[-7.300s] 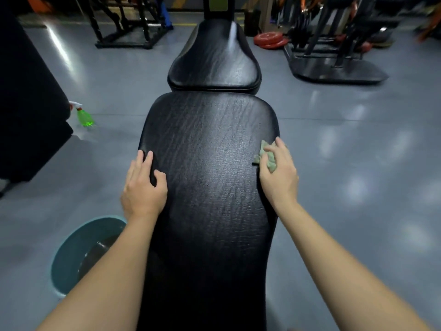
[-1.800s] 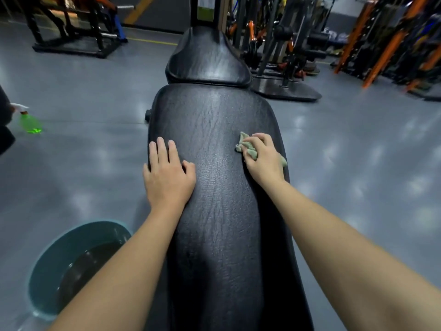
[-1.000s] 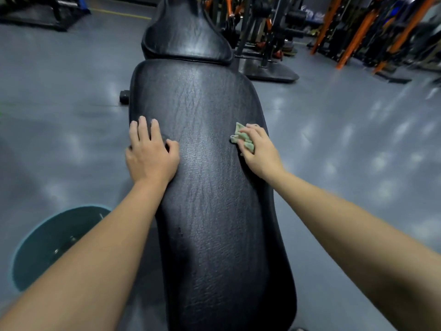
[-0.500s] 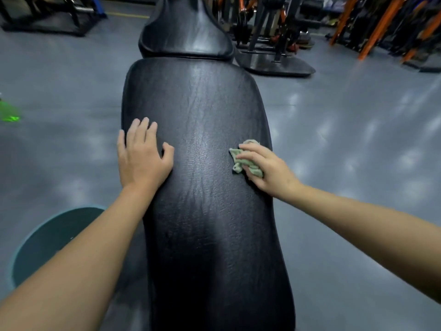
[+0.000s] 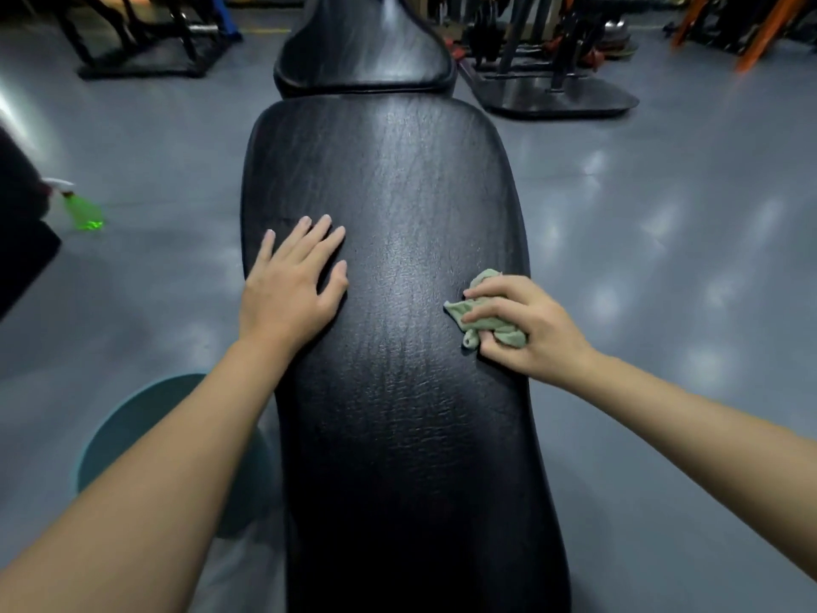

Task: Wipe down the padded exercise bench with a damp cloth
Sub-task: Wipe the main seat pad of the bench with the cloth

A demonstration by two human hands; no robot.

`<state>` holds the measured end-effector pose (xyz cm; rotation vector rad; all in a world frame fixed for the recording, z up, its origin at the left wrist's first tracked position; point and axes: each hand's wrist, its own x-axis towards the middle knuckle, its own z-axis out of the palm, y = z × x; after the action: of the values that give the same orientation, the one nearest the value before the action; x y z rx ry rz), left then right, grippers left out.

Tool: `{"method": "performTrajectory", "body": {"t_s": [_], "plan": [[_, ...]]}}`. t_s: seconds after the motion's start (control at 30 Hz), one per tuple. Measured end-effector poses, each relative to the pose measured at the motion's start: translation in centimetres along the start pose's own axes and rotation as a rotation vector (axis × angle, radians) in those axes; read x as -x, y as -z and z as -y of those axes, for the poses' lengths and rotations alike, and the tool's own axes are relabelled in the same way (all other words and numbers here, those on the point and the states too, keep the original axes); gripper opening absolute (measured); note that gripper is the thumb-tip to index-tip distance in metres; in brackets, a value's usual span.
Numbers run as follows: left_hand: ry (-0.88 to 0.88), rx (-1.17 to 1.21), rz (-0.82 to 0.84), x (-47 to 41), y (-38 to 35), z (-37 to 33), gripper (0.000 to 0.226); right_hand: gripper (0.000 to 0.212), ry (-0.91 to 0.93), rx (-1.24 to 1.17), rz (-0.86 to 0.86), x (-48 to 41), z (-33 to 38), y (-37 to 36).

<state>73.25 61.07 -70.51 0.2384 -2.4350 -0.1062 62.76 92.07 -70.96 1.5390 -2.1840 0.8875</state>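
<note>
Bench in black padded vinyl fills the middle of the view, seen from above by the person leaning over it. It has two pads: one long pad under both hands, and one shorter pad beyond the fingertips, parted from the long one by a narrow gap. Two bare forearms reach in from the near edge.

The left hand lies flat on the long pad near its left edge, palm down, fingers straight and slightly spread, holding nothing. The right hand is across the pad from it, at the right edge, and grips one small crumpled pale green cloth. Its fingers curl over the cloth and press it onto the vinyl. Parts of the cloth stick out past the fingertips. A strip of bare, shiny pad lies between the two hands.

On the grey floor, under the left forearm and close beside the bench, stands one round teal bucket, partly hidden by the arm. Well out to the left of the left hand is one green spray bottle with a white head, on the floor. It is blurred, so I cannot tell whether it stands or lies. Far beyond both hands are dark racks and orange frames, too cut off to count.
</note>
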Motion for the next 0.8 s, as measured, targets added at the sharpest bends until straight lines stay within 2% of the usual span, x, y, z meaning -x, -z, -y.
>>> {"method": "performTrajectory", "body": {"t_s": [0.2, 0.33, 0.4, 0.5, 0.53, 0.67, 0.8], "plan": [[0.030, 0.058, 0.011, 0.0, 0.1, 0.3, 0.050, 0.022, -0.136, 0.073, 0.003, -1.9, -1.5, 0.6], [-0.012, 0.000, 0.105, 0.1, 0.4, 0.0, 0.059, 0.020, -0.005, 0.038, 0.003, 3.7, 2.7, 0.6], [-0.071, -0.020, 0.134, 0.4, 0.6, -0.1, 0.063, 0.021, 0.059, 0.010, 0.060, 6.7, 4.8, 0.5], [-0.119, -0.001, 0.155, 0.6, 1.0, -0.2, 0.066, 0.022, 0.141, 0.024, 0.194, 6.3, 3.6, 1.1], [-0.123, -0.001, 0.160, 0.6, 1.0, -0.3, 0.067, 0.022, 0.135, 0.044, 0.191, 5.3, 2.6, 1.2], [-0.107, 0.031, 0.196, 0.5, 1.6, -0.5, 0.065, 0.021, -0.037, 0.096, 0.009, 1.1, 0.0, 0.9], [-0.083, 0.073, 0.222, 0.6, 1.8, -0.7, 0.063, 0.017, -0.045, 0.055, -0.092, 3.4, 2.4, 0.5]]}}
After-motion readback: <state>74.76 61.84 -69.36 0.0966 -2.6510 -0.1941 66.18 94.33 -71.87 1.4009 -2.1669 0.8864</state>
